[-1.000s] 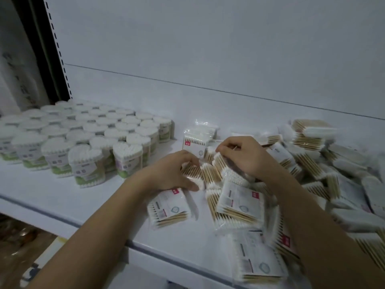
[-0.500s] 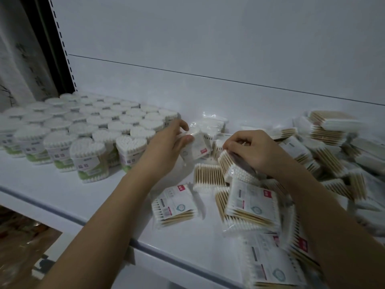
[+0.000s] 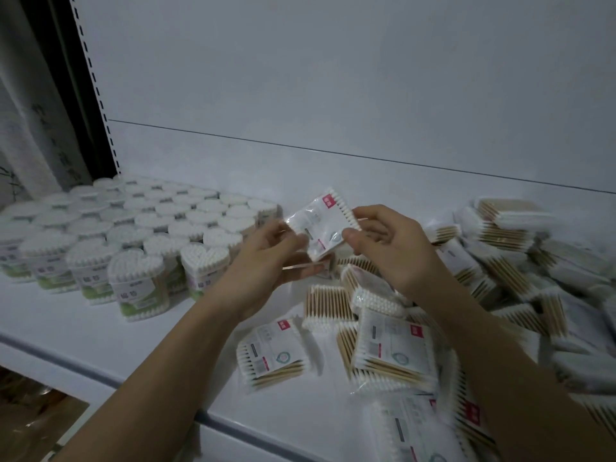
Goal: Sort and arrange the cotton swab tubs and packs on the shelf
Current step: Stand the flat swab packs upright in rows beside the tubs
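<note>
Both hands hold one flat cotton swab pack (image 3: 321, 221) lifted above the white shelf (image 3: 83, 331), label side facing me. My left hand (image 3: 266, 261) pinches its left edge and my right hand (image 3: 390, 248) pinches its right edge. Rows of heart-shaped cotton swab tubs (image 3: 140, 235) stand upright on the left part of the shelf. A loose heap of swab packs (image 3: 500, 278) covers the right part. One single pack (image 3: 271, 356) lies flat near the front edge, below my left wrist.
The shelf's front lip (image 3: 110, 383) runs diagonally across the lower left. A white back panel (image 3: 333, 95) rises behind the goods. A black slotted upright (image 3: 86, 88) stands at the far left. Brown floor (image 3: 30, 421) shows below the shelf.
My left hand took a pack from beside the tubs and lifted it to the middle. My right hand left the heap and now grips the same pack's right edge.
</note>
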